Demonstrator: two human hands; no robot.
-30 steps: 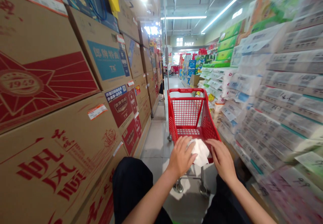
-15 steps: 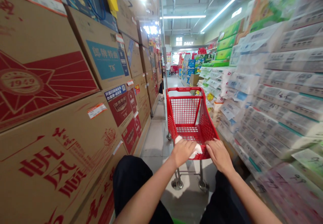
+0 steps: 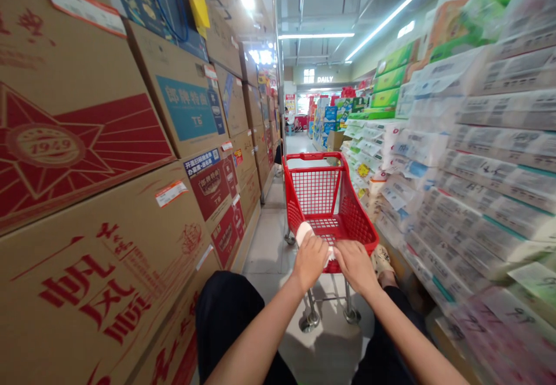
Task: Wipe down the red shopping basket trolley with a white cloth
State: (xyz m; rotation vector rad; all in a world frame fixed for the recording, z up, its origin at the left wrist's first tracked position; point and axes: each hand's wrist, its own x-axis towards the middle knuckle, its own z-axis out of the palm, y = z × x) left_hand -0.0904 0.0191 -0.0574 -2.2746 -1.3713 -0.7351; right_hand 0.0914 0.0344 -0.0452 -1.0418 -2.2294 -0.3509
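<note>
A red plastic shopping cart [image 3: 360,217], its basket showing nothing inside, stands right in front of my knees. My left hand [image 3: 310,260] is closed around a crumpled white cloth or tissue [image 3: 304,233] and presses it on the cart's near rim. The white material pokes out beyond the fingertips and between the two hands. Close beside it, my right hand [image 3: 357,264] has its fingers curled over the same near rim. Its fingertips almost meet the left hand; whether they also touch the white material is hidden.
Stacked cardboard cartons [image 3: 99,263] wall the left side. Packs of wrapped tissue [image 3: 499,147] are piled high on the right. A tiled floor [image 3: 264,240] runs ahead between them. My foot in a beige clog [image 3: 382,262] is beside the cart's right side.
My right hand has slid left along the rim, up close to my left hand. The left hand has shifted slightly left with the white material. My right foot has come into view.
</note>
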